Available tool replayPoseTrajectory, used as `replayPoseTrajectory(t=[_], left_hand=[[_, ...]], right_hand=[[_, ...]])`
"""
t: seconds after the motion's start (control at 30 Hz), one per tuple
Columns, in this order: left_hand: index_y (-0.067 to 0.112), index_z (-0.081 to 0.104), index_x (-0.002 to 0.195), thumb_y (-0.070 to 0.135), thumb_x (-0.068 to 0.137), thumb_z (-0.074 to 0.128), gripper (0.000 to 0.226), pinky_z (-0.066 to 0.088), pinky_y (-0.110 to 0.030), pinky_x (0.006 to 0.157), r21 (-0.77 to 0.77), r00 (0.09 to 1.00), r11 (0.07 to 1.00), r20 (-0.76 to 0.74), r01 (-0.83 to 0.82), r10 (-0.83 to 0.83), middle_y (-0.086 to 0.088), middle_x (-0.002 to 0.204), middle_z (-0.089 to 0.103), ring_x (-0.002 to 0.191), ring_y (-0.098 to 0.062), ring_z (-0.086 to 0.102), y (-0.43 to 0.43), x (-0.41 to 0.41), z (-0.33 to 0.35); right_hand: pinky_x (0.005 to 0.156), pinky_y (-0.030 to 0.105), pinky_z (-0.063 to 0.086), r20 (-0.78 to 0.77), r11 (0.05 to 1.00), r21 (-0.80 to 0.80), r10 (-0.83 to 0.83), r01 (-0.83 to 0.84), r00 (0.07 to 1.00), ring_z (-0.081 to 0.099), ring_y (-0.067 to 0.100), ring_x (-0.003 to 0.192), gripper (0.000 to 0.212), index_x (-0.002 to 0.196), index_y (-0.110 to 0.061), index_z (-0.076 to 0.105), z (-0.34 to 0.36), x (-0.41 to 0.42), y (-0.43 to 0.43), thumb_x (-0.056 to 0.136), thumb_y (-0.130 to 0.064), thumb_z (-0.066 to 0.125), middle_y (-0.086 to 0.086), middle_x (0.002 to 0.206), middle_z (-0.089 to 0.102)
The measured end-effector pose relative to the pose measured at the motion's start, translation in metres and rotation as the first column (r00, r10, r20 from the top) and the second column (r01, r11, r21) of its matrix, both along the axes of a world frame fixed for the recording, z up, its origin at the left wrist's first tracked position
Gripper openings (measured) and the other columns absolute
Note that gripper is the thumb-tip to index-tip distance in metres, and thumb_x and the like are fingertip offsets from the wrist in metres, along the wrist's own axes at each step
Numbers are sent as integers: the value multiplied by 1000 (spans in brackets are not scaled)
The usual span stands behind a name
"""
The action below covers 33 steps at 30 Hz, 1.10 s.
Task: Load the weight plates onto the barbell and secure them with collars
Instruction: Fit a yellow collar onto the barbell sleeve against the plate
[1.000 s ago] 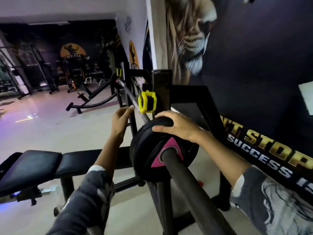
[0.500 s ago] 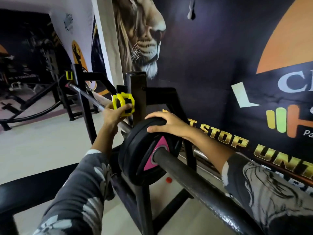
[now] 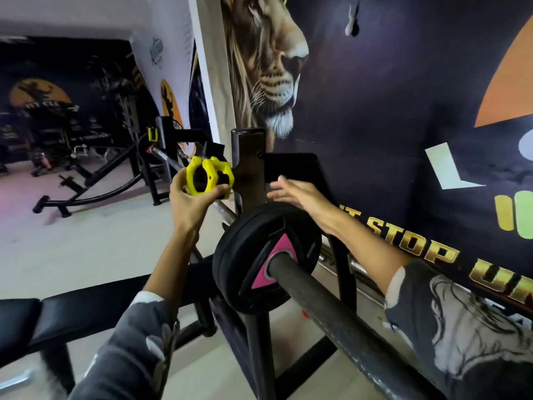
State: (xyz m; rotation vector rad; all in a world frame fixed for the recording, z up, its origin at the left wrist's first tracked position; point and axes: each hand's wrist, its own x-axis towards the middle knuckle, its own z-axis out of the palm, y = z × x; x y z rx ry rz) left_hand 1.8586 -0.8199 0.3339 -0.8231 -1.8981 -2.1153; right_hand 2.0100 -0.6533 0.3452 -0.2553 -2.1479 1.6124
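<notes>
A black weight plate [image 3: 266, 255] with a pink triangle sits on the barbell [image 3: 340, 319] sleeve, against the rack upright [image 3: 248, 168]. Your left hand [image 3: 191, 199] grips a yellow collar [image 3: 208, 176] above the bar; your right hand [image 3: 298, 193] hovers empty, fingers spread, over the plate. The wall banner [image 3: 412, 243] reads "STOP" in gold.

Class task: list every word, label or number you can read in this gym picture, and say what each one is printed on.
"STOP": gold letters on the dark wall banner, with a cut-off "T" before it.
"UN": gold, same banner, cut off by the frame edge.
Round logo on the far wall: lettering too blurred to read.
Weight plate, yellow collar: no readable text.
</notes>
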Motion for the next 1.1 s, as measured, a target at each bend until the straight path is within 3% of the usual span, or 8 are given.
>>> replayPoseTrajectory(t=[0.07,0.13,0.23,0.5,0.67,0.8,0.93,1.1], left_hand=[[34,55,111,33,46,88,73,50,-39,95,-75,992,996,-117,-55,46,-7,118,57,105,-17,58,-1,22,1],[29,49,123,31,49,89,84,44,-26,97,-145,969,977,-215,-155,122,2,119,49,109,-12,52,2,47,3],[29,46,123,38,49,85,84,35,0,84,-206,911,941,-373,-267,177,12,111,44,106,-1,45,9,89,9],[7,36,135,23,61,86,91,34,0,80,-246,784,826,-530,-508,324,-11,124,45,101,8,35,34,197,1],[10,51,122,22,77,73,51,54,-20,78,-201,976,965,-168,-169,136,-3,115,59,98,-6,62,11,256,0],[8,60,117,30,74,69,49,57,-28,70,-268,992,963,124,34,-1,-4,99,70,90,-17,68,-12,308,-3],[4,68,102,27,72,74,38,58,-39,75,-238,981,968,189,78,-32,-19,97,69,87,-27,69,-30,370,-17],[18,71,90,19,67,78,24,57,-27,62,-129,979,990,204,52,-24,4,77,71,75,-14,69,-40,452,-55]], right_hand=[[77,7,46,11,998,-61,-10,11,1000,58,21,111,44,124,-4,53,8,4,1,96,-35,41,15,120,62],[95,24,42,21,997,-68,35,-33,999,61,19,108,44,122,-8,54,13,7,1,93,-39,46,10,117,65],[92,33,46,-17,972,-191,134,-135,991,64,13,88,40,115,-9,59,25,16,-4,89,-39,54,4,102,66],[80,46,56,-101,958,-196,193,-210,976,63,20,74,13,72,-11,67,25,84,1,74,-21,75,7,71,65],[69,25,57,-110,927,-124,340,-353,934,66,5,61,9,79,-14,69,14,138,15,73,-12,75,-2,69,68],[65,20,55,-97,914,-95,385,-393,918,65,6,63,16,88,-10,70,3,189,10,72,-13,75,-5,67,70],[75,26,55,-74,897,-113,422,-428,904,65,19,83,26,98,-10,68,-14,253,0,74,-18,71,13,94,70],[76,20,55,-63,864,-137,481,-485,874,66,4,84,33,99,-19,64,-46,331,-7,66,-22,73,-2,92,69]])
